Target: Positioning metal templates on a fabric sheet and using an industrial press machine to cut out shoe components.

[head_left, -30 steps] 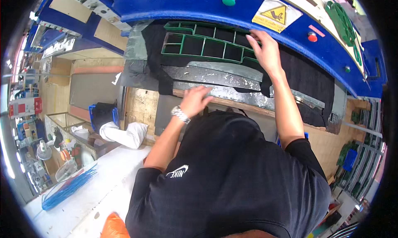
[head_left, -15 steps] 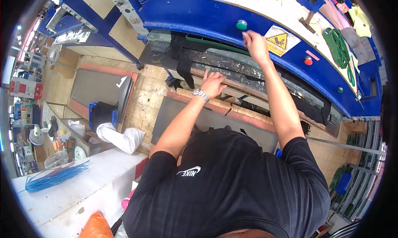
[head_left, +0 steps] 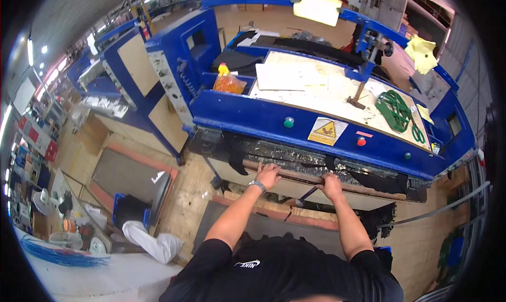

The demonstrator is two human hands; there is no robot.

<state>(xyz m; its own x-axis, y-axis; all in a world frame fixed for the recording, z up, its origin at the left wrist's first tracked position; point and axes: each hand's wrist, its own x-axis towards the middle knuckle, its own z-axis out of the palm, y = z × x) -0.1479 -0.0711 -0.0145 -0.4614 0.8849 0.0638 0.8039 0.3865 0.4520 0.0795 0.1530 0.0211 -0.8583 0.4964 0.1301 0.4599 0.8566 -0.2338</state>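
In front of me is a blue press machine (head_left: 237, 108) with a dark, scuffed bed (head_left: 284, 153) under its beam. My left hand (head_left: 268, 176) lies on the bed's wooden front edge, fingers stretched out and apart. To its right, my right hand (head_left: 331, 187) is at the same edge with its fingers curled in; whatever they may hold is hidden. A strip of black fabric (head_left: 330, 162) lies just beyond the right hand. Another black piece (head_left: 237, 160) hangs over the edge left of my left hand. More black fabric (head_left: 387, 182) lies toward the bed's right end.
On the beam are a green button (head_left: 288, 123), a red button (head_left: 361, 141) and a yellow warning sign (head_left: 327, 131). A hammer (head_left: 357, 96) and green cord (head_left: 394, 111) lie on top. A dark padded mat (head_left: 253, 225) is below; a white table (head_left: 126, 275) stands at left.
My right hand has come down from beside the green button to the bed's front edge. The left hand stays at the edge. The view has tilted up, showing more of the machine's top.
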